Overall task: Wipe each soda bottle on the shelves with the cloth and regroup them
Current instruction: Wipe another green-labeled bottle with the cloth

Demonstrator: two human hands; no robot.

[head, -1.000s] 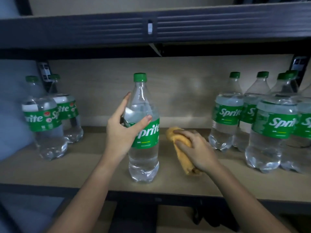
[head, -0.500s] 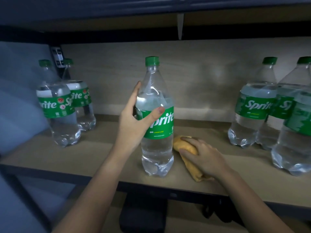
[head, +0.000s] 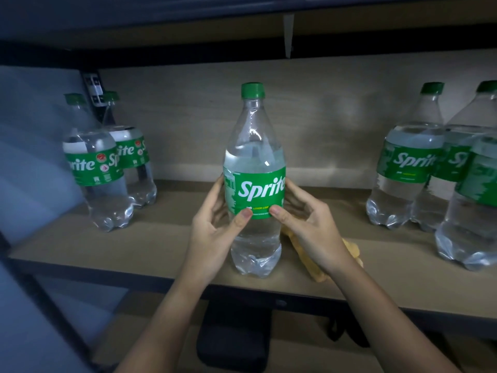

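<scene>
While both hands' grip clasps the bottle [head: 255, 181] | cloth [head: 349, 249] half hidden behind right hand [head: 309, 224] | left hand [head: 215, 227]

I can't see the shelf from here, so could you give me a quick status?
Both hands, left and right, grip the middle bottle, upright on the shelf. Cloth lies behind right wrist. Nothing blocking.

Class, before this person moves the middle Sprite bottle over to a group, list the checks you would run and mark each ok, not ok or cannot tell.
1. Middle bottle upright on the shelf: ok.
2. Green cap on: ok.
3. Left hand and right hand both grip it at the label: ok.
4. Yellow cloth in hand for wiping: not ok, it lies on the shelf under the right hand.
5. Bottle wiped all round: cannot tell.
6. Free shelf beside the left pair: ok.
</scene>
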